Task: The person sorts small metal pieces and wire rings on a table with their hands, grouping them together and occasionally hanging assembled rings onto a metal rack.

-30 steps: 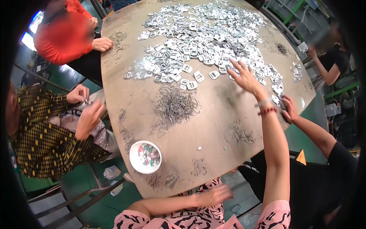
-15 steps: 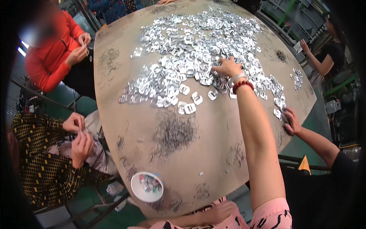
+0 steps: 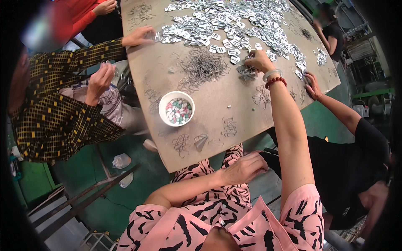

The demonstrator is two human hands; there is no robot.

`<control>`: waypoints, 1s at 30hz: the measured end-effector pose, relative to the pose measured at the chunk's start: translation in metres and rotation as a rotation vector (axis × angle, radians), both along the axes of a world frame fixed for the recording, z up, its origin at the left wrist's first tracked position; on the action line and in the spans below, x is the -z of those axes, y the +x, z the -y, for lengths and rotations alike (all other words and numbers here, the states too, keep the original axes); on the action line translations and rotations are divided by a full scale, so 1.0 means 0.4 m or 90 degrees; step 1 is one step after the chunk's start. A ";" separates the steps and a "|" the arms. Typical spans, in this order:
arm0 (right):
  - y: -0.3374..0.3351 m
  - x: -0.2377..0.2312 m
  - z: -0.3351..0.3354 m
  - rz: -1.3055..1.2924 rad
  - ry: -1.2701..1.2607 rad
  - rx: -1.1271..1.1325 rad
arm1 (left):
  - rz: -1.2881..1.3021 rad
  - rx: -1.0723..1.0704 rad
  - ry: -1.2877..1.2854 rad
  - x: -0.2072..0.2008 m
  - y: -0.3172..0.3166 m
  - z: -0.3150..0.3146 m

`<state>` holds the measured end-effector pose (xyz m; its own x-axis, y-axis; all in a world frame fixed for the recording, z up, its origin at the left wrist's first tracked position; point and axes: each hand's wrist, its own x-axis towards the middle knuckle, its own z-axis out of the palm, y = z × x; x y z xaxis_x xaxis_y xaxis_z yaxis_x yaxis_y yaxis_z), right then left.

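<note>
My right hand (image 3: 259, 61), with a pale bangle and a red bead bracelet at the wrist, reaches over the table at the near edge of a heap of flat silver metal buckles (image 3: 245, 27). Its fingers curl down over a blurred clump of grey metal pieces (image 3: 247, 73), whose exact kind is unclear. Close to my body, below the table edge, is my left hand (image 3: 246, 168). Its fingers are bent and pressed together, hiding whatever may be in them. Left of my right hand lies a tangled pile of thin dark wire pieces (image 3: 203, 69).
A white bowl (image 3: 163, 115) of small coloured pieces stands near the table's left edge (image 3: 144, 100). A co-worker's hand (image 3: 139, 36) touches buckles on the left; another's hand (image 3: 313, 85) rests at the right edge. Loose wire bits (image 3: 181, 144) lie nearby.
My view has tipped downward, showing more of my lap and left hand. My right hand has drawn back from among the buckles toward me. The left co-worker's hand has reached onto the table.
</note>
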<state>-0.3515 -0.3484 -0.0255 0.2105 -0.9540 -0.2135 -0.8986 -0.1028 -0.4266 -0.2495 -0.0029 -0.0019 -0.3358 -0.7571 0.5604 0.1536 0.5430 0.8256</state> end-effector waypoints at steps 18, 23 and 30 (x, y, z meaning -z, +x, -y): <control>-0.005 -0.121 -0.356 0.032 -0.153 -0.107 | 0.008 -0.077 -0.044 -0.059 0.040 -0.064; 0.013 -0.007 -0.469 -0.025 -0.222 -0.098 | 0.015 -0.096 -0.066 -0.032 0.045 -0.068; 0.037 0.031 -0.532 0.070 -0.428 -0.088 | 0.072 -0.127 -0.056 -0.043 0.067 -0.080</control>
